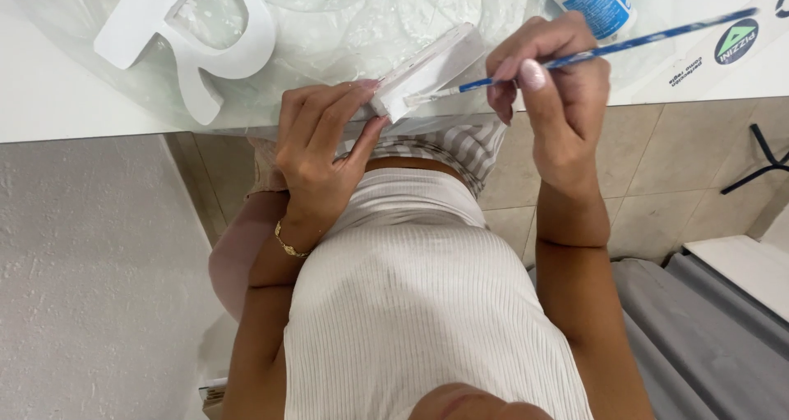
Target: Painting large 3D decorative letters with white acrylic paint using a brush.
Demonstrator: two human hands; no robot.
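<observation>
Bright, even daylight-like lighting throughout, slightly overexposing the white worktop (49, 99). Soft glare showing on the clear plastic sheet (345, 34). Faint shadows falling beneath the hands. Sharp focus mostly; wide-angle bending visible at edges.

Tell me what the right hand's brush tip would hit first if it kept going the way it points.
The right hand holds a blue paintbrush whose tip already sits at the edge of the white block held by the left hand. It would likely meet that block first.
</observation>
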